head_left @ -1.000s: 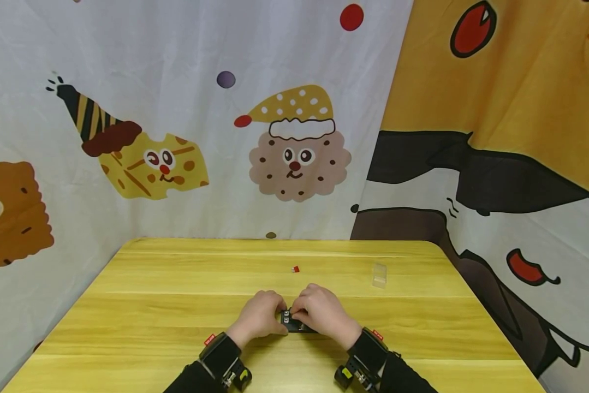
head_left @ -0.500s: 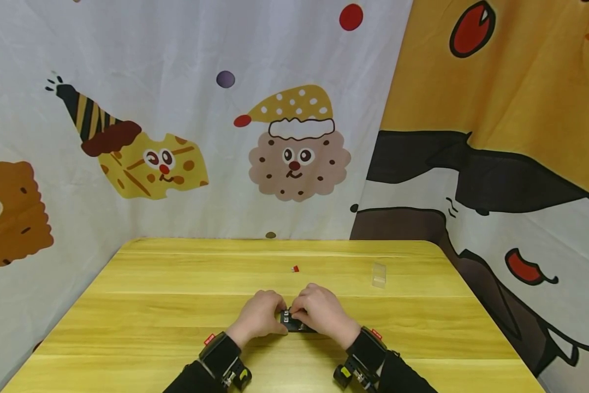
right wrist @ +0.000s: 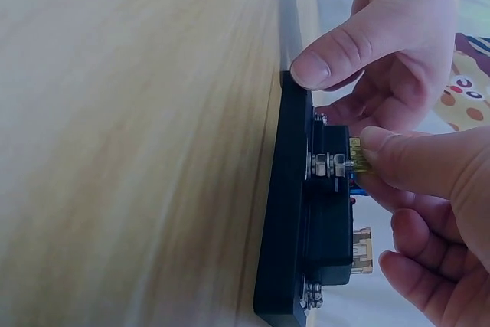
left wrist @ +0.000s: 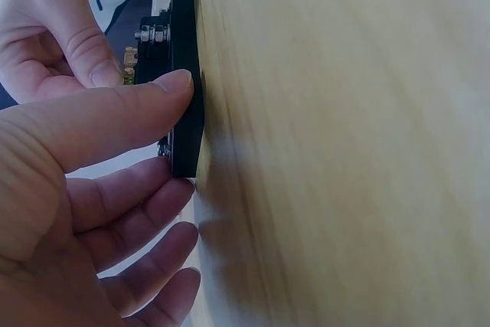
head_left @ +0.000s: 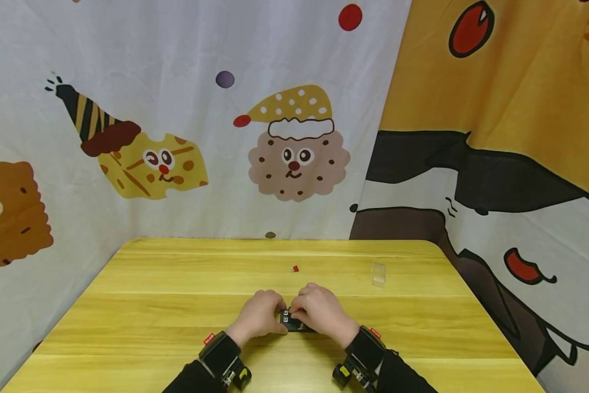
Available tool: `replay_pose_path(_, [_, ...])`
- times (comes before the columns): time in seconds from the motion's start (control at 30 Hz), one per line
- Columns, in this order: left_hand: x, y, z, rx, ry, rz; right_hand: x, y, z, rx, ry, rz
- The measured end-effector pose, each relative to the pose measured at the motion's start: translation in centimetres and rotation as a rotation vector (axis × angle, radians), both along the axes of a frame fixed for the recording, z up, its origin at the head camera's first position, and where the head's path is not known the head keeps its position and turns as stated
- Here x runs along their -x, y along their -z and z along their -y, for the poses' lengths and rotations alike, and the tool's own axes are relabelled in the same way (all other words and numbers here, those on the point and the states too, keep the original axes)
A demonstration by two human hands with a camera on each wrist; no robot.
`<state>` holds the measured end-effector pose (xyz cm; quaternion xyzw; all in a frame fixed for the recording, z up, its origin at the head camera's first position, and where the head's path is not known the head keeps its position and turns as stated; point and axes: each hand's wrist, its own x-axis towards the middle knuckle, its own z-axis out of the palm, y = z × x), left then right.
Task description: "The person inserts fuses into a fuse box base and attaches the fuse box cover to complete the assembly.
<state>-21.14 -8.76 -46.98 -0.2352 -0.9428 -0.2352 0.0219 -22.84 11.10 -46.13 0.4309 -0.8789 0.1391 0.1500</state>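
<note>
A black fuse block (head_left: 294, 326) with metal terminal screws lies flat on the table. My left hand (head_left: 261, 315) grips its left end, thumb on the near edge and fingertips at the far side (left wrist: 184, 162). Between thumb and finger, my right hand (head_left: 322, 312) pinches a yellow blade fuse (right wrist: 356, 155), which stands at a slot in the block. Whether it is fully seated I cannot tell. A pale tan blade fuse (right wrist: 362, 250) sits in the block farther along. A bit of blue (right wrist: 358, 190) shows beside the yellow fuse, mostly hidden by fingers.
On the wooden table (head_left: 176, 305), a small red piece (head_left: 295, 268), too small to identify, lies beyond the hands. A clear plastic box (head_left: 379, 274) is at the back right. Printed curtains (head_left: 176, 54) hang behind the table.
</note>
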Motion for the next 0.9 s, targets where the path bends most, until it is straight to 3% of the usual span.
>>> replay_pose_path(0.9, [0.01,-0.12,-0.06,-0.005,-0.006,0.015,0.11,-0.47,0.23,-0.034,-0.02,0.059])
